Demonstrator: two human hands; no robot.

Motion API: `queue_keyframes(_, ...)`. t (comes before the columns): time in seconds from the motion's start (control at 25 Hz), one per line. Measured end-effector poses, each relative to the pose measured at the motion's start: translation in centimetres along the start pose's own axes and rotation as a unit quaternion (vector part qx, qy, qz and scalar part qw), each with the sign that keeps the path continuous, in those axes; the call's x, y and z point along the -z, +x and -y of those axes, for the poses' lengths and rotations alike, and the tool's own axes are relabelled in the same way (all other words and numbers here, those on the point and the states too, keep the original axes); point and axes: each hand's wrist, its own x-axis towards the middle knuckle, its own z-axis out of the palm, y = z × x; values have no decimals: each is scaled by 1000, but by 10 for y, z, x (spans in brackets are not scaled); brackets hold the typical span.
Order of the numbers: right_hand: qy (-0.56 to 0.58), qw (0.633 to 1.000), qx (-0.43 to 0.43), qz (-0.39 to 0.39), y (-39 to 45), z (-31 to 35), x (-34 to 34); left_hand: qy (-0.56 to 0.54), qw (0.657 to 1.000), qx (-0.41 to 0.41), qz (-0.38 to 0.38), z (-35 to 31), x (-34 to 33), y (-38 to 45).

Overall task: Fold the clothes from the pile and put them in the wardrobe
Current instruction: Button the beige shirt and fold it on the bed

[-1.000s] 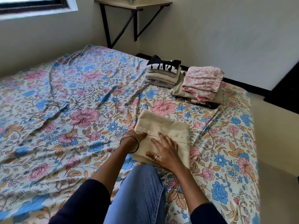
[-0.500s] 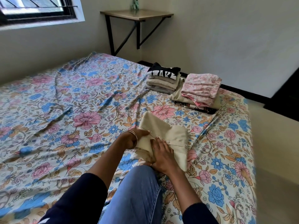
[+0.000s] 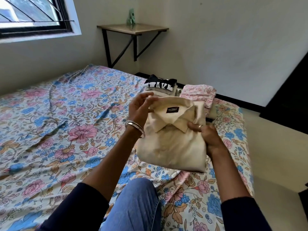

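A folded beige collared shirt (image 3: pixel 171 144) is held up above the bed, collar and black label facing me. My left hand (image 3: pixel 141 107) grips its upper left edge near the collar. My right hand (image 3: pixel 205 135) holds the right side, thumb over the front. Behind the shirt, on the far part of the bed, stand two stacks of folded clothes: one topped by a black printed T-shirt (image 3: pixel 160 84), the other topped by a pink floral garment (image 3: pixel 199 94). Both stacks are partly hidden by the shirt.
The bed carries a floral sheet (image 3: pixel 63 124). My knee in blue jeans (image 3: pixel 136 205) rests on its near edge. A wall-mounted shelf (image 3: pixel 133 29) with a small green figure hangs in the corner. A dark panel (image 3: pixel 290 100) stands at the right; bare floor runs beside the bed.
The beige shirt lay flat on the bed under both hands; now both hands have lifted it and turned it collar-side up. The view has tilted upward.
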Motion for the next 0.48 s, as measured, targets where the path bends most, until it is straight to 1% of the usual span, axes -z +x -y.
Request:
queue_keyframes(0.04, 20, 999, -42, 21, 2, 2, 16, 40, 997, -53, -36, 3, 4, 0)
queue_keyframes(0.08, 32, 995, -89, 37, 5, -6, 36, 70, 993, -72, -61, 11, 7, -1)
queue_keyframes(0.12, 49, 989, -134, 48, 6, -23, 53, 92, 992, -55, -69, 23, 11, -4)
queue_keyframes(0.16, 33, 985, -169, 32, 5, -46, 69, 133, 989, 1, -68, 38, 16, -9)
queue_keyframes(0.2, -4, 981, -193, -3, -1, -70, 82, 185, 978, 88, -51, 59, 20, -15)
queue_keyframes(0.24, -42, 977, -202, -57, -7, -95, 96, 237, 952, 196, -15, 79, 20, -25)
queue_keyframes(0.28, -48, 971, -205, -115, -13, -117, 109, 269, 916, 296, 36, 100, 20, -39)
queue_keyframes(0.32, -21, 966, -207, -155, -18, -132, 117, 279, 883, 369, 80, 116, 15, -53)
queue_keyframes(0.36, 16, 960, -214, -178, -22, -142, 123, 292, 863, 399, 101, 129, 10, -67)
queue_keyframes(0.4, 35, 955, -216, -199, -22, -146, 125, 325, 853, 394, 110, 141, 5, -76)
queue_keyframes(0.44, 38, 951, -216, -215, -23, -149, 124, 378, 841, 371, 109, 149, 0, -83)
queue_keyframes(0.48, 13, 948, -208, -240, -23, -151, 125, 435, 823, 350, 103, 153, -4, -89)
